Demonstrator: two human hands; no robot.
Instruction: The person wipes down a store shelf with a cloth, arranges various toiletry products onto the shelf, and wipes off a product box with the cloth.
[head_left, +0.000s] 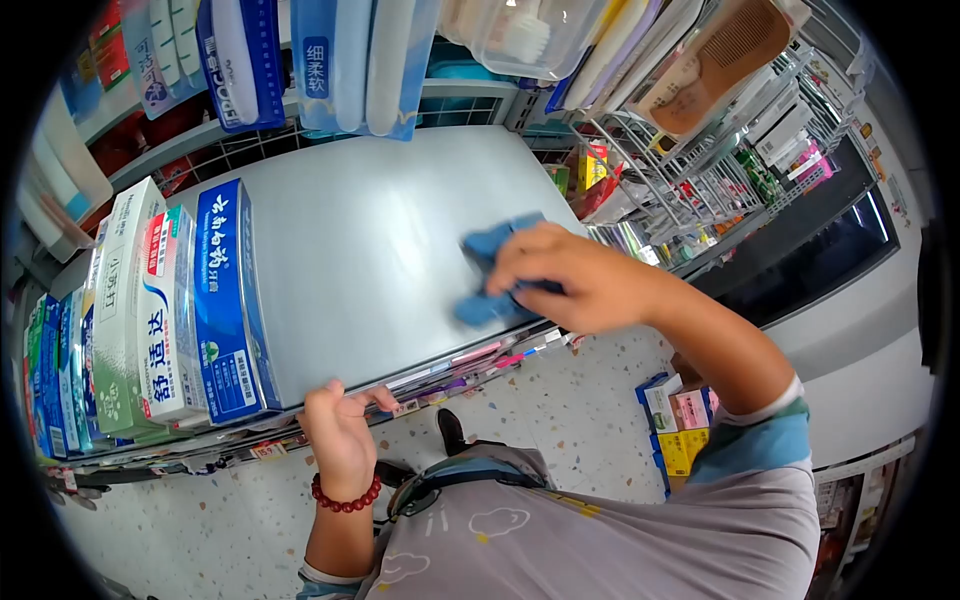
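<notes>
My right hand [560,275] is closed on a blue cloth [487,308], pressed against the right part of a grey metal shelf [370,250]. Both the hand and the cloth are slightly blurred. At the shelf's front edge rests my left hand [340,435], its fingers spread and curled over the edge, with a red bead bracelet on the wrist. Just left of it stands a blue toothpaste box [225,300], upright at the end of a row. Beside that box are a white and blue toothpaste box [168,330] and a green and white one [122,320].
Packaged toothbrushes [350,65] hang above the back of the shelf. A wooden comb [715,65] hangs at upper right, near wire racks [690,170] of small goods. Several cartons [680,425] stand on the speckled floor [580,420] at right. Price tags line the shelf's front.
</notes>
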